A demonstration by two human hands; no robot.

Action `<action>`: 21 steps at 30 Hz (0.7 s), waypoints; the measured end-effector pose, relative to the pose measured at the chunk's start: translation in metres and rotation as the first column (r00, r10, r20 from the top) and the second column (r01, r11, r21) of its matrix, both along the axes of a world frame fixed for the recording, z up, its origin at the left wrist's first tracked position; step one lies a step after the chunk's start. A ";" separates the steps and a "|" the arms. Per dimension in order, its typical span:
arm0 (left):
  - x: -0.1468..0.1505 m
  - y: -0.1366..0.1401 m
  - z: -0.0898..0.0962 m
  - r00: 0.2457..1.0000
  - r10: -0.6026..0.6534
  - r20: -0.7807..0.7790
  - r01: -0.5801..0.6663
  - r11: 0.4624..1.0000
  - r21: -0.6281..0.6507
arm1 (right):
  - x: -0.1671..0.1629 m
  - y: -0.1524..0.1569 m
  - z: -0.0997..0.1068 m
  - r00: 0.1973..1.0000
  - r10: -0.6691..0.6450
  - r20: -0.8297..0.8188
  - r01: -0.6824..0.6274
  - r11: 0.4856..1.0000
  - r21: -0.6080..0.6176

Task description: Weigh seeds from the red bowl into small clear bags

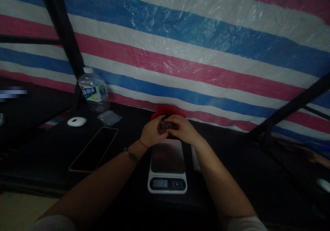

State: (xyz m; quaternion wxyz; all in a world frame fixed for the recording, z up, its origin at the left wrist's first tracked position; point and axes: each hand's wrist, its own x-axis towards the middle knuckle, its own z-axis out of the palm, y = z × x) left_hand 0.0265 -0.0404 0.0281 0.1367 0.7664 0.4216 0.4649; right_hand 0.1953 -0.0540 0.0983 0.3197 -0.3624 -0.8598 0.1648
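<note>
Between both hands is a dark brown, ridged thing (166, 125), whose kind I cannot make out in the dim light. My left hand (151, 132) curls round its left side, and my right hand (184, 130) grips it from the right with thumb and fingers. Just behind the hands lies something bright red (168, 111), perhaps a bag or tray, mostly covered by them. Nearer to me stands a white kitchen scale (167, 158) with a dark plate and a small display; its digits are too faint to read. The held thing is just beyond the plate's far edge.
Left on the black table are a phone (94, 150), a white oval device (76, 121), a clear plastic bag (110, 117) and a large clear bottle (94, 90). A striped tarp (180, 52) hangs behind, between dark metal posts. Part of another person's arm (313, 155) shows at far right.
</note>
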 end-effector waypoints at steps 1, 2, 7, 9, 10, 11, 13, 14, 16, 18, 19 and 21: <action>0.000 0.000 0.000 1.000 -0.002 0.006 0.002 1.000 0.009 | -0.001 -0.001 0.001 1.000 0.018 -0.004 -0.018 1.000 0.001; 0.001 0.000 -0.001 1.000 -0.003 0.015 0.003 1.000 0.016 | -0.001 -0.001 0.001 1.000 0.029 -0.011 -0.029 1.000 -0.003; 0.002 0.001 -0.004 0.993 -0.025 0.113 0.022 0.999 0.031 | -0.001 -0.001 -0.002 0.997 0.017 -0.070 -0.019 0.999 -0.037; 0.001 0.002 -0.005 0.988 -0.026 0.154 0.021 0.999 0.034 | 0.000 0.000 -0.003 0.996 -0.026 -0.080 0.023 0.999 -0.038; 0.001 0.002 -0.006 0.986 -0.026 0.164 0.022 0.999 0.030 | 0.000 0.000 -0.004 0.997 -0.043 -0.072 0.040 0.999 -0.032; 0.001 0.002 -0.006 0.986 -0.026 0.167 0.023 1.000 0.022 | 0.001 0.000 -0.004 0.997 -0.051 -0.057 0.050 0.998 -0.022; 0.000 0.003 -0.007 0.986 -0.028 0.163 0.029 1.000 0.001 | 0.002 0.001 -0.003 0.999 -0.047 -0.016 0.047 0.999 -0.004; -0.001 0.003 -0.008 0.986 -0.033 0.165 0.035 0.999 -0.007 | 0.002 0.001 -0.003 0.999 -0.044 -0.004 0.044 0.999 -0.001; -0.003 0.006 -0.011 0.980 -0.039 0.196 0.045 0.999 -0.023 | 0.003 0.002 -0.003 0.999 -0.048 -0.017 0.048 0.999 -0.024; -0.005 0.013 -0.017 0.959 -0.039 0.279 0.056 0.997 -0.051 | 0.004 0.003 -0.004 0.996 -0.053 -0.065 0.047 0.994 -0.098; -0.007 0.018 -0.020 0.938 -0.037 0.344 0.067 0.995 -0.076 | 0.005 0.003 -0.005 0.994 -0.057 -0.089 0.043 0.988 -0.147; -0.010 0.028 -0.025 0.864 -0.034 0.503 0.117 0.984 -0.134 | 0.006 0.003 -0.009 0.994 -0.052 -0.098 0.027 0.970 -0.241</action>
